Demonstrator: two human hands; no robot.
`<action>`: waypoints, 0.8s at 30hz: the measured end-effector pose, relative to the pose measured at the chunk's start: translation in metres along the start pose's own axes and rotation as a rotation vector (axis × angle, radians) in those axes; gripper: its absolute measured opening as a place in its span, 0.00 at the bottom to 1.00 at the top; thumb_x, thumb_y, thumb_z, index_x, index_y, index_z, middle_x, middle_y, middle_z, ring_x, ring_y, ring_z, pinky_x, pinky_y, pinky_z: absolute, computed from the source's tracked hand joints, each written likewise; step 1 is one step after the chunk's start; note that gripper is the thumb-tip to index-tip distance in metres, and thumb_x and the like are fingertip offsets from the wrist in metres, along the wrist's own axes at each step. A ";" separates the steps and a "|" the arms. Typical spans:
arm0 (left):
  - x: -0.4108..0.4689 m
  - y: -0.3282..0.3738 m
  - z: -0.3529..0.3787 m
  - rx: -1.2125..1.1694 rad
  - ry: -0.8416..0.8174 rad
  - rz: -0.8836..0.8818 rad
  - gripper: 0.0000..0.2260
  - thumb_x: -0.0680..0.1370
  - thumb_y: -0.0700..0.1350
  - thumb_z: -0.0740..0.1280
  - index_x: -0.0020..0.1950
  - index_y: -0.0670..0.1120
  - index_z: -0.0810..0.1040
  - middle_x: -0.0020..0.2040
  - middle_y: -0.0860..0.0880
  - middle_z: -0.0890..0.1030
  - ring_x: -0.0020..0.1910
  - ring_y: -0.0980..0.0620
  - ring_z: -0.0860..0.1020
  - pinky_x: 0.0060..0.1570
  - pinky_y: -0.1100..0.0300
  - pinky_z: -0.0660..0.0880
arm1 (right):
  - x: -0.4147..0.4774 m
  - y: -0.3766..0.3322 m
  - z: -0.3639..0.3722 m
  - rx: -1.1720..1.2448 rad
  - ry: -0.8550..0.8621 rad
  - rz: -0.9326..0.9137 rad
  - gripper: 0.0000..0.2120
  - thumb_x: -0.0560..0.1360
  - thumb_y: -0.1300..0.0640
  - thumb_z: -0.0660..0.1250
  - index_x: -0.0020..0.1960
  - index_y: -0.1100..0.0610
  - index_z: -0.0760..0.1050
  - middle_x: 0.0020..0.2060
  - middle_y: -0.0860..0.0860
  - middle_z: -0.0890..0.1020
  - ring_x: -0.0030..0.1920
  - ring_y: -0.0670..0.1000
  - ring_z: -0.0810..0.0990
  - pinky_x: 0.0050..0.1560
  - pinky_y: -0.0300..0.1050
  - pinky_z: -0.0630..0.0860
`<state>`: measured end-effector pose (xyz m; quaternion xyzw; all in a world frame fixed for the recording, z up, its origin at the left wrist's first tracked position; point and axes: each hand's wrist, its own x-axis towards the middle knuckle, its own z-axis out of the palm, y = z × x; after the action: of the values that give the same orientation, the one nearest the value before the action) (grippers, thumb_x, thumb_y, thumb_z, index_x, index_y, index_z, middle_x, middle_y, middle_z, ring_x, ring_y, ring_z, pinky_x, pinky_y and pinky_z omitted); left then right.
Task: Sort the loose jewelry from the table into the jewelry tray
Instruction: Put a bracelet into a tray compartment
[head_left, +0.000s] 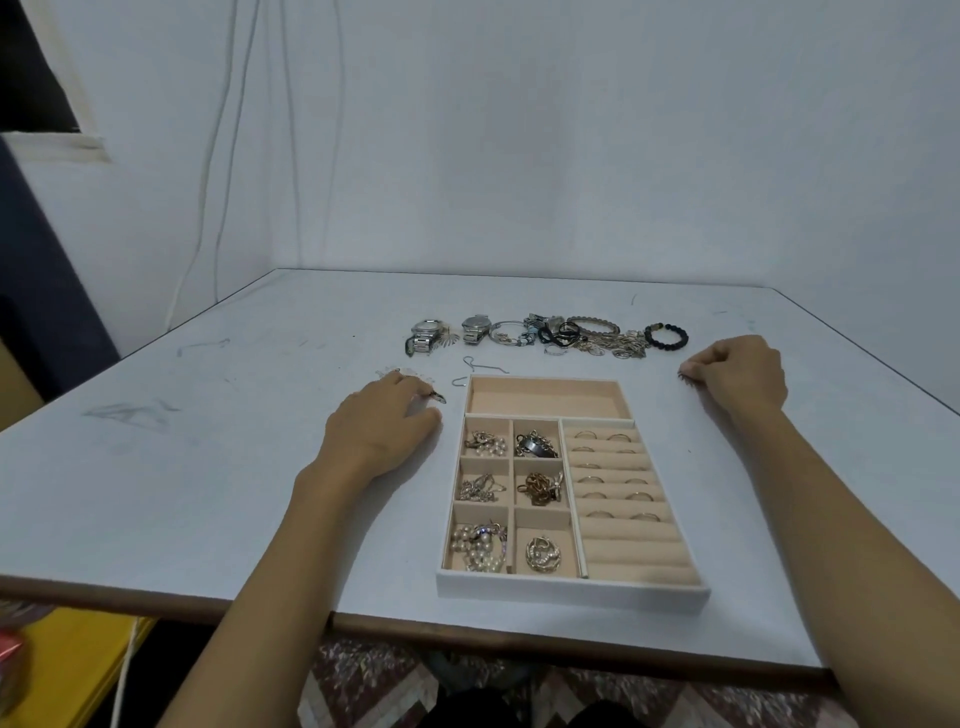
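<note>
Two hands are set on the table (208, 415), one on either side of the tray (571, 591). The right hand (743, 379) is curled, and a small dark piece (684, 375) is pinched at its fingertips, as far as can be seen. The left hand (382, 431) is laid palm-down over clear beads (387, 372); whether anything is gripped cannot be told. In the tray, all six small compartments are filled and rings (602, 435) are seated in the upper rolls — the lower rolls and the long back compartment are left bare. Beyond the tray a row of loose jewelry (571, 335) is yet to be sorted: watches (428, 332), bangles, a black bracelet (666, 335), tangled chains. The task is judged roughly half done.
</note>
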<state>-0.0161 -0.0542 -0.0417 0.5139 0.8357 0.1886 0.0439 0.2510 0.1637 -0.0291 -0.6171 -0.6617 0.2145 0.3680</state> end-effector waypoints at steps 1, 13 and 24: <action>0.003 0.004 -0.002 -0.008 0.043 -0.029 0.15 0.78 0.51 0.58 0.64 0.52 0.74 0.65 0.52 0.73 0.63 0.48 0.71 0.55 0.54 0.66 | 0.000 0.000 0.001 0.002 0.016 -0.005 0.03 0.72 0.61 0.71 0.44 0.57 0.83 0.46 0.55 0.84 0.44 0.52 0.75 0.43 0.44 0.67; 0.087 0.090 0.000 0.036 0.118 0.143 0.10 0.78 0.47 0.61 0.54 0.53 0.80 0.55 0.51 0.82 0.55 0.47 0.78 0.49 0.56 0.71 | 0.002 0.002 0.009 0.135 0.117 -0.002 0.02 0.74 0.59 0.69 0.43 0.53 0.79 0.41 0.48 0.79 0.43 0.51 0.75 0.45 0.44 0.68; 0.114 0.123 0.033 0.371 0.152 0.279 0.09 0.79 0.45 0.63 0.56 0.51 0.80 0.54 0.48 0.81 0.53 0.44 0.79 0.43 0.58 0.67 | 0.003 0.003 0.008 0.154 0.086 0.021 0.03 0.73 0.57 0.70 0.41 0.50 0.79 0.39 0.47 0.79 0.43 0.50 0.75 0.44 0.42 0.66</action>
<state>0.0435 0.1036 -0.0146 0.6079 0.7778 0.0743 -0.1410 0.2468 0.1682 -0.0361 -0.6025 -0.6204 0.2417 0.4401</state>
